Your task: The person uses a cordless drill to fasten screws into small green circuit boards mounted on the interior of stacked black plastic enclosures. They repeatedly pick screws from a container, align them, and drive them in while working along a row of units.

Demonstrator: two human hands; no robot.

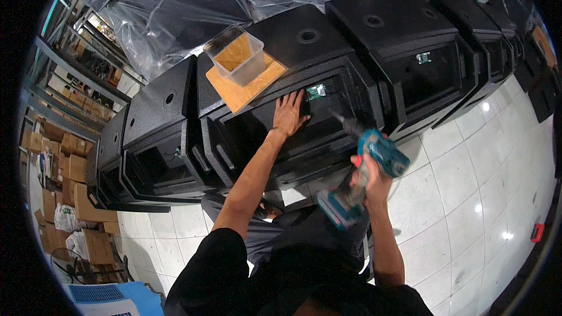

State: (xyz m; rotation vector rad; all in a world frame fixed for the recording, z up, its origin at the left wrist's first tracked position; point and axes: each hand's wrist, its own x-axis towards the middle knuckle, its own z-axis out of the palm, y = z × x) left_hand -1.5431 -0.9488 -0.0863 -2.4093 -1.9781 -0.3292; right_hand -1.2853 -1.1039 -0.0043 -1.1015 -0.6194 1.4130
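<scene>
My right hand (374,178) grips a teal cordless drill (380,151) by its handle, with the battery at the bottom. The drill is blurred, and its bit points up and left toward a black speaker cabinet (307,34). Inside that cabinet's open recess, my left hand (287,114) lies flat with fingers extended. Just right of its fingertips sits a small green circuit board (316,92). Whether the fingers touch the board I cannot tell. The drill bit is apart from the board.
A clear plastic tub (237,61) rests on a wooden board (266,77) atop the cabinet. Similar cabinets (410,23) stand in a row on both sides. Plastic sheeting (175,6) hangs behind. Cardboard boxes (76,167) are piled at left; a red object (537,233) lies at far right.
</scene>
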